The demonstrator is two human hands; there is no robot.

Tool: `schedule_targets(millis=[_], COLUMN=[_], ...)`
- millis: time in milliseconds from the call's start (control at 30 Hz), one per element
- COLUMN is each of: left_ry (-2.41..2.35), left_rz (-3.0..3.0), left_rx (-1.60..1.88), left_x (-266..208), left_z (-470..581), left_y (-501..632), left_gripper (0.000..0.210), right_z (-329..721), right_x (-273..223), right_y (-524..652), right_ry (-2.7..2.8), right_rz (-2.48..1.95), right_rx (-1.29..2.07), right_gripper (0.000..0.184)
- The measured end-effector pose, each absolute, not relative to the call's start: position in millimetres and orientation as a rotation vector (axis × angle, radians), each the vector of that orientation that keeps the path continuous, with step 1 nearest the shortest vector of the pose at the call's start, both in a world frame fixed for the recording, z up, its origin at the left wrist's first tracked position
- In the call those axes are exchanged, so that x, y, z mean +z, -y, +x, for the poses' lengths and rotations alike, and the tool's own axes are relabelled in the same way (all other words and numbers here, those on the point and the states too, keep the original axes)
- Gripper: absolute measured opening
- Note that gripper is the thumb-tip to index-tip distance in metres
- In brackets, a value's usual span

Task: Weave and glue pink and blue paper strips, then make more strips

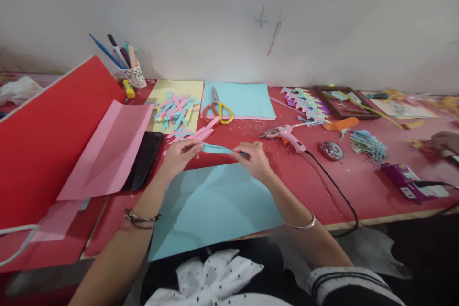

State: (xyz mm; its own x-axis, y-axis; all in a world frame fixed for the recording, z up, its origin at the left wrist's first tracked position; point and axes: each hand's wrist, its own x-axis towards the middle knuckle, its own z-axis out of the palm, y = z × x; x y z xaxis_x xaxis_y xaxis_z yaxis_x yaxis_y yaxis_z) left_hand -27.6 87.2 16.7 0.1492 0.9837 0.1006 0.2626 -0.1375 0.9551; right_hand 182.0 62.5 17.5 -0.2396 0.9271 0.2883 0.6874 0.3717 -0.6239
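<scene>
Between my two hands stretches a narrow blue paper strip, seemingly folded lengthwise. My left hand pinches one end of it, and my right hand grips the other end between thumb and fingers. Below them a large blue paper sheet lies at the table's front edge. Just beyond my left hand are pink paper strips and a heap of pink and blue strips on a yellow sheet. Scissors with red and yellow handles rest on blue sheets behind.
A pink glue gun lies right of my hands, its cord trailing to the front edge. Farther right are a round tin, a purple power strip and another person's hand. At left stand a red board, a phone and a pen cup.
</scene>
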Motion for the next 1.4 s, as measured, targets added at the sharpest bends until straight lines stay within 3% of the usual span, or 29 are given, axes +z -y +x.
schedule_targets(millis=[500,733,1067,1400], left_ry=[-1.193,-1.133,-1.016,-1.023], left_rz=[1.554,1.528,1.515,1.558], left_rx=[1.001,0.966,0.842,0.808], left_x=[20.3,20.8,14.5,13.1], left_z=[-28.6,-18.2,-3.2,-6.5], left_y=[-84.9,-80.7,-73.9,-74.9], left_gripper=[0.026,0.024,0.026,0.033], right_z=[180.2,177.2,170.4,172.9], right_x=[15.5,16.9,16.1,15.0], right_y=[-61.7,-56.7,-55.4,-57.4], right_ry=[2.011,2.091,2.223,2.214], right_rz=[-1.411,-1.454,-1.427,-1.366], right_rx=[0.502,0.229,0.602,0.652], right_gripper=[0.025,0.019,0.03,0.034])
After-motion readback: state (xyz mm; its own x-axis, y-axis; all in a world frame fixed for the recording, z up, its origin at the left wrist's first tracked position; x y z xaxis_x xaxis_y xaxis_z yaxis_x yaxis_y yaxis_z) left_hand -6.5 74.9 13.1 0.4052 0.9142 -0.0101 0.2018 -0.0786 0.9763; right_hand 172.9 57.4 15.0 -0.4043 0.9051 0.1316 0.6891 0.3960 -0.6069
